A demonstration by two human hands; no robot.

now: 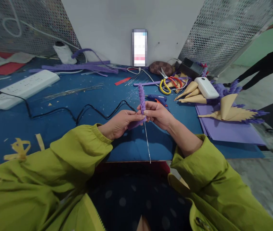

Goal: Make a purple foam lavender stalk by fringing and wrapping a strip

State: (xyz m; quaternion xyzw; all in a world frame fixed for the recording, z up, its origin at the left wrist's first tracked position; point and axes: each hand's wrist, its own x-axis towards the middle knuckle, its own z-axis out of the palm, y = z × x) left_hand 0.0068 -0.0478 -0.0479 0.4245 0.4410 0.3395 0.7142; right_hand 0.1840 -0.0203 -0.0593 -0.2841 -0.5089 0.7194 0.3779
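Observation:
Between my two hands stands a purple lavender-like craft flower (141,96), its fringed spike upright. A thin wire stem (147,141) hangs from it toward the table's front edge. My left hand (124,121) is closed on the lower part, where a purple strip (136,124) shows under the fingers. My right hand (157,113) pinches the flower's base from the other side, thumb against it. Just behind the right hand lies a blue glue gun (157,97), partly hidden by that hand.
Scissors with yellow and red handles (165,86), tan paper cones (191,96), a white power bank (206,87) and purple sheets (232,128) lie right. A power strip (25,88), black cord (52,112) and loose wires (76,90) lie left. A phone (139,48) stands behind. A person (266,64) stands far right.

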